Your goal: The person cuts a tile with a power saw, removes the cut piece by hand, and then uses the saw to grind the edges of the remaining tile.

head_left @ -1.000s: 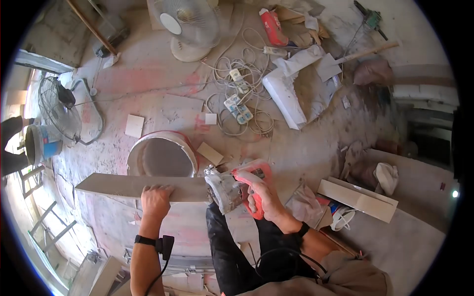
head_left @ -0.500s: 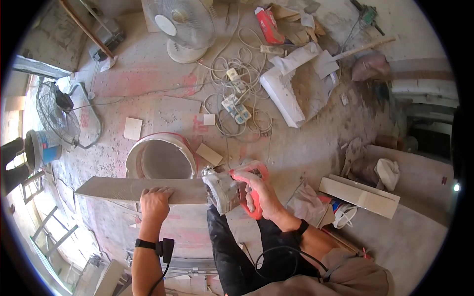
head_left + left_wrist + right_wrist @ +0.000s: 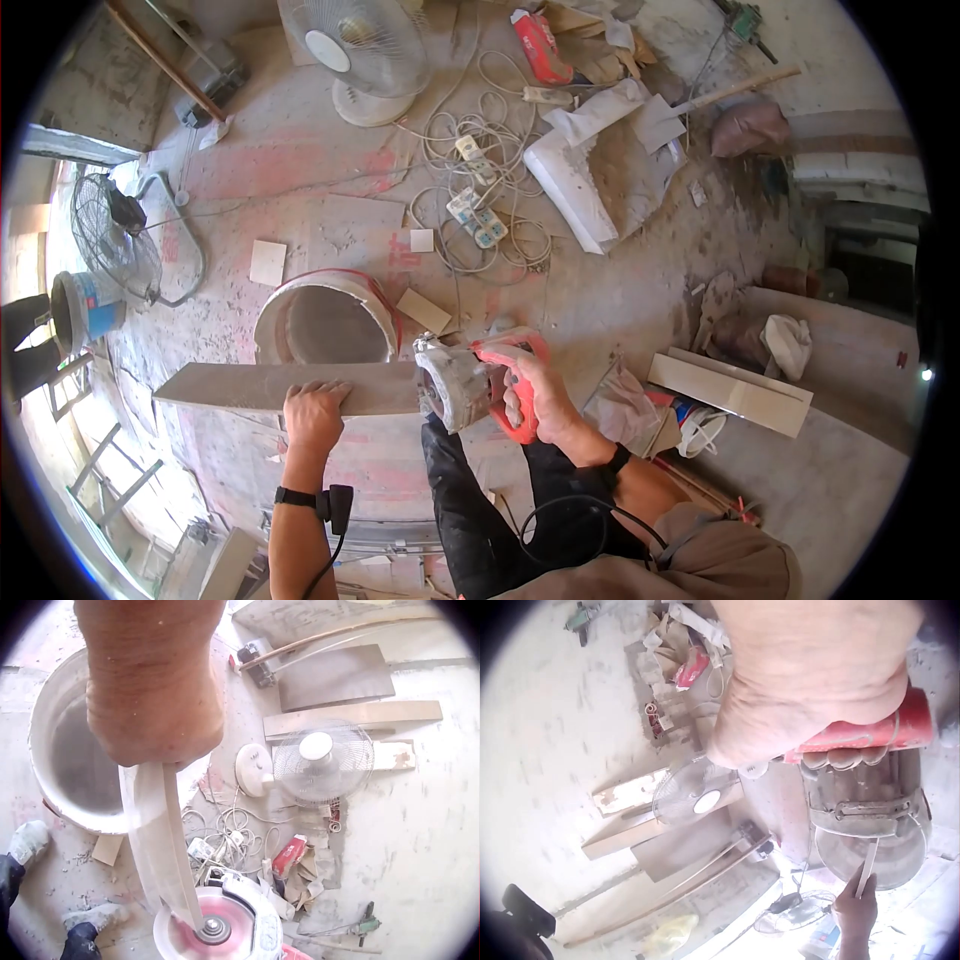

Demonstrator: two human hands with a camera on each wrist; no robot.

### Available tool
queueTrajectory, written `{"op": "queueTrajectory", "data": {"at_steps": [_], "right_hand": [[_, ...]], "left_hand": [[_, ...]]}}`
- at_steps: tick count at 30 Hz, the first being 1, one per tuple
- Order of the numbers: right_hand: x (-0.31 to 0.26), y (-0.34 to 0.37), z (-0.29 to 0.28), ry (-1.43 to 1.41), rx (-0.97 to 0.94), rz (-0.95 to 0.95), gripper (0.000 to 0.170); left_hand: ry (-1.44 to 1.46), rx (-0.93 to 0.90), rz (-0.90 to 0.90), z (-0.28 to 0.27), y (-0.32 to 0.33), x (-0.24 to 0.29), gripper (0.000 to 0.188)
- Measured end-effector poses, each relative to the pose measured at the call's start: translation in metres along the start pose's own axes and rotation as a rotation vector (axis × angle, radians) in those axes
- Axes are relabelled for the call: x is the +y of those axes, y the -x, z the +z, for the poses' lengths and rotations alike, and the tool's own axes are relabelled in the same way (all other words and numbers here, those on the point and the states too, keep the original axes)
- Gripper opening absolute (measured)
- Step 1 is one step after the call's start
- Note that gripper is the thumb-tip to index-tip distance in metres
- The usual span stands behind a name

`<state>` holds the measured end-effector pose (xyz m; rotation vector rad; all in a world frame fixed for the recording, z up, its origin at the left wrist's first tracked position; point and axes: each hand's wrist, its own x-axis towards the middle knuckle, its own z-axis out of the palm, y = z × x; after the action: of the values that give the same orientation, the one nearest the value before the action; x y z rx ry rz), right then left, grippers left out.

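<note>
A long, flat grey tile strip (image 3: 230, 384) lies across the front of a large round bucket (image 3: 273, 308) in the head view. My left hand (image 3: 314, 412) grips it near its middle, fingers curled over the far edge. At the strip's right end, my right hand (image 3: 543, 398) holds a handheld circular saw (image 3: 455, 385) by its red handle. From the left wrist, the round blade (image 3: 187, 943) shows with the strip's end right at its hub. The right wrist view has the fingers wrapped round the handle (image 3: 911, 724), and the saw's dusty guard (image 3: 862, 806) below.
Coiled cords with socket strips (image 3: 478, 217) and a white standing fan (image 3: 370, 104) occupy the floor ahead. Another fan (image 3: 115, 235) stands at the left. Cut tile strips (image 3: 730, 395) lie on the right. The person's dark-trousered legs (image 3: 460, 500) are below the saw.
The head view has shifted slightly, moving the background a little leftward. Both hands keep their hold, and the strip and saw stay almost in place.
</note>
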<state>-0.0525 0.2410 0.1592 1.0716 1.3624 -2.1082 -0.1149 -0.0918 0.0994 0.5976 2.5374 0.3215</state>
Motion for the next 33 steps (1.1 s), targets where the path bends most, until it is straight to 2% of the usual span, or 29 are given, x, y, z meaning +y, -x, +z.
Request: {"op": "queueTrajectory", "data": {"at_steps": [4, 7, 10, 13, 16, 18, 25, 28, 33], "right_hand": [[0.004, -0.004, -0.003, 0.01, -0.035, 0.033, 0.046], [-0.004, -0.004, 0.006, 0.041, 0.015, -0.028, 0.043], [-0.004, -0.003, 0.006, -0.041, 0.01, -0.028, 0.034], [-0.003, -0.003, 0.005, -0.074, 0.027, 0.065, 0.025], [-0.013, -0.002, 0.009, 0.017, 0.025, 0.02, 0.032], [-0.012, -0.003, 0.011, -0.084, 0.065, 0.007, 0.023], [-0.011, -0.003, 0.009, -0.209, 0.104, 0.045, 0.025], [-0.008, -0.005, 0.004, -0.211, 0.057, 0.116, 0.024], [-0.005, -0.007, 0.003, -0.168, 0.084, 0.064, 0.023]], "left_hand": [[-0.029, -0.019, 0.004, 0.0, -0.002, 0.001, 0.033], [-0.023, -0.014, 0.005, 0.001, -0.001, 0.002, 0.032], [-0.041, 0.01, 0.019, 0.003, 0.0, 0.001, 0.032], [-0.041, -0.006, 0.021, 0.001, 0.0, 0.001, 0.032], [-0.036, -0.02, 0.018, -0.001, -0.001, 0.002, 0.032], [-0.033, -0.024, 0.015, -0.001, -0.002, 0.001, 0.032], [-0.033, -0.019, 0.011, 0.004, 0.0, -0.001, 0.032], [-0.035, -0.021, 0.008, 0.001, -0.002, 0.001, 0.032], [-0.027, -0.008, 0.009, 0.002, 0.0, 0.001, 0.032]]}}
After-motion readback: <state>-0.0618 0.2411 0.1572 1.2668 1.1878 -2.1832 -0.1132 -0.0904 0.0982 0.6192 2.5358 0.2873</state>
